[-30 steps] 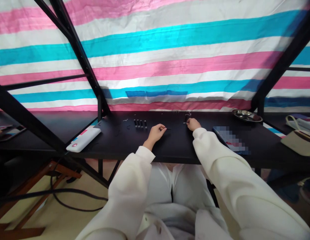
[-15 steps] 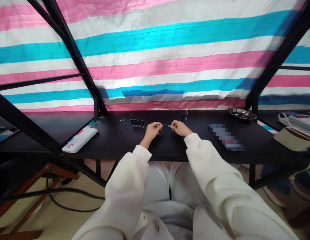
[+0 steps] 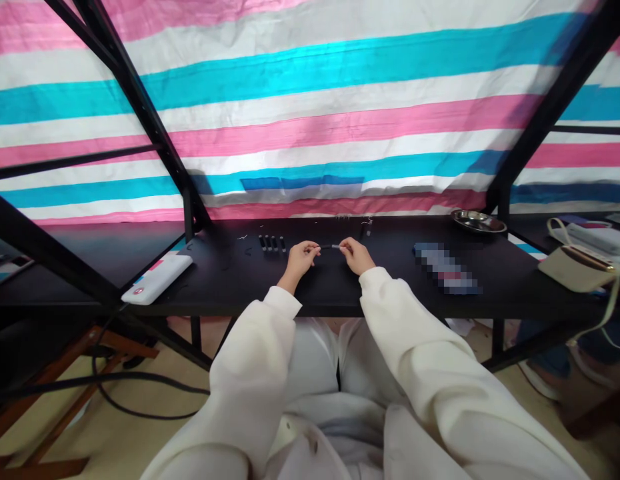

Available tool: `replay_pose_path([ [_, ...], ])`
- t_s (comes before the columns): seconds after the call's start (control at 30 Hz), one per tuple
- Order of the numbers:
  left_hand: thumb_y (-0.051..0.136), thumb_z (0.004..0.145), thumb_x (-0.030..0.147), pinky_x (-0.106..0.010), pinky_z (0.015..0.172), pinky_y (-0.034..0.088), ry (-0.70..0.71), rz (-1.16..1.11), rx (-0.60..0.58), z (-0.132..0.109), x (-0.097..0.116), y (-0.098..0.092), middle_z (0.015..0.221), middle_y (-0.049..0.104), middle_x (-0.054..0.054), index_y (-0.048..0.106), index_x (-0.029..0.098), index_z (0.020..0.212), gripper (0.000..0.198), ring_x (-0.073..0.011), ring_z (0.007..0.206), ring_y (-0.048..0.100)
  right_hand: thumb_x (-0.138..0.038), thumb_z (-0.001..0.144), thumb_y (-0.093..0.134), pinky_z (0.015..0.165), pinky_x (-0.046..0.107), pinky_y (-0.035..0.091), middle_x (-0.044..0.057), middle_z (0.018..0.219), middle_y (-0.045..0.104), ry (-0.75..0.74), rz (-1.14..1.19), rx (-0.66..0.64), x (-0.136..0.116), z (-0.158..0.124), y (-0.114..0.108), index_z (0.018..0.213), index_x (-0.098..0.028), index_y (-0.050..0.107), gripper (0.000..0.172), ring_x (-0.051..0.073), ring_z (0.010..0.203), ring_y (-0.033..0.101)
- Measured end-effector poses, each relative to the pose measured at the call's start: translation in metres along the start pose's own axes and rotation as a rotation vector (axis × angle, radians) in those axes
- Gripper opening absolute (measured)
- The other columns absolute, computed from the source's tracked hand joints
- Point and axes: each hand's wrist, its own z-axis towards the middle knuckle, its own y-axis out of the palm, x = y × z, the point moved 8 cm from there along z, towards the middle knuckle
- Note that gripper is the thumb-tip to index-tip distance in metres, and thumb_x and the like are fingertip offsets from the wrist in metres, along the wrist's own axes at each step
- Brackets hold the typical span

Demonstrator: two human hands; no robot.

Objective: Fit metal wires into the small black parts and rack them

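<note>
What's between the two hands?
Head view: a short dark piece with a pale end spans the gap, pinched between the fingers of the left hand and the right hand.

Short black piece [image 3: 325, 247], pale right tip, held level between left hand [image 3: 301, 259] and right hand [image 3: 355, 256].

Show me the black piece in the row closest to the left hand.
The rightmost black piece of the four in the row: it sits closest to the left hand, and the other three lie farther away.
</note>
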Motion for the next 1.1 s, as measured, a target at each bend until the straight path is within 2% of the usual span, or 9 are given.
replay_pose_path([
  [0.43,0.063,0.070,0.031,-0.020,0.043,0.041,-0.030,-0.162,-0.060,0.000,0.002,0.004,0.075,0.068,-0.009,0.059,0.009,0.084,0.026,-0.0058,0.039,0.050,-0.030,0.077,0.047,0.071,0.030,0.044,0.002,0.074,0.057,0.020,0.130,-0.041,0.001,-0.001,0.004,0.081,-0.020,0.054,0.013,0.015,0.069,0.054],
  [0.57,0.065,0.068,0.033,-0.021,0.045,0.042,-0.045,-0.195,-0.122,-0.003,0.003,0.009,0.077,0.068,-0.010,0.059,0.009,0.084,0.030,-0.0061,0.039,0.051,-0.031,0.076,0.048,0.072,0.032,0.045,0.003,0.075,0.058,0.016,0.155,-0.040,0.001,-0.001,0.004,0.080,-0.020,0.055,0.014,0.015,0.069,0.055],
  [0.7,0.065,0.068,0.034,-0.022,0.046,0.043,-0.075,-0.190,-0.174,-0.006,0.003,0.015,0.081,0.069,-0.012,0.059,0.008,0.085,0.031,-0.0066,0.040,0.052,-0.032,0.075,0.049,0.072,0.035,0.047,0.003,0.076,0.059,0.088,0.266,-0.055,0.012,0.000,0.012,0.083,-0.019,0.054,0.016,0.015,0.067,0.057],
  [0.8,0.065,0.069,0.033,-0.021,0.046,0.043,-0.085,-0.179,-0.203,-0.007,0.004,0.018,0.085,0.069,-0.013,0.060,0.008,0.089,0.032,-0.0081,0.042,0.055,-0.033,0.074,0.051,0.084,0.039,0.045,0.007,0.093,0.061,0.145,0.421,-0.072,0.020,0.002,0.023,0.093,-0.020,0.053,0.023,0.017,0.084,0.060],
  [0.87,0.065,0.069,0.033,-0.021,0.045,0.042,-0.099,-0.158,-0.225,-0.009,0.005,0.020,0.085,0.069,-0.013,0.060,0.008,0.090,0.033,-0.0090,0.043,0.056,-0.029,0.069,0.057,0.095,0.042,0.038,0.010,0.114,0.056,0.195,0.527,-0.113,0.023,0.002,0.030,0.106,-0.021,0.050,0.039,0.021,0.108,0.053],
  [0.93,0.065,0.070,0.033,-0.020,0.044,0.042,-0.112,-0.141,-0.236,-0.010,0.005,0.021,0.085,0.069,-0.013,0.060,0.008,0.090,0.032,-0.0096,0.044,0.057,-0.022,0.062,0.060,0.103,0.044,0.029,0.011,0.132,0.043,0.258,0.598,-0.179,0.026,0.000,0.038,0.120,-0.023,0.043,0.060,0.023,0.127,0.035],
  [1.03,0.065,0.070,0.033,-0.021,0.045,0.042,-0.109,-0.138,-0.246,-0.011,0.006,0.022,0.085,0.069,-0.013,0.061,0.008,0.090,0.032,-0.0104,0.046,0.058,-0.015,0.056,0.059,0.107,0.047,0.019,0.007,0.146,0.021,0.319,0.637,-0.253,0.026,-0.003,0.043,0.132,-0.026,0.032,0.081,0.026,0.136,0.011],
  [1.1,0.065,0.070,0.033,-0.022,0.045,0.043,-0.108,-0.138,-0.248,-0.012,0.007,0.022,0.086,0.069,-0.013,0.061,0.009,0.090,0.032,-0.0108,0.046,0.059,-0.012,0.054,0.058,0.108,0.048,0.017,0.004,0.149,0.010,0.329,0.641,-0.267,0.026,-0.003,0.043,0.135,-0.027,0.029,0.088,0.027,0.136,0.004],
])
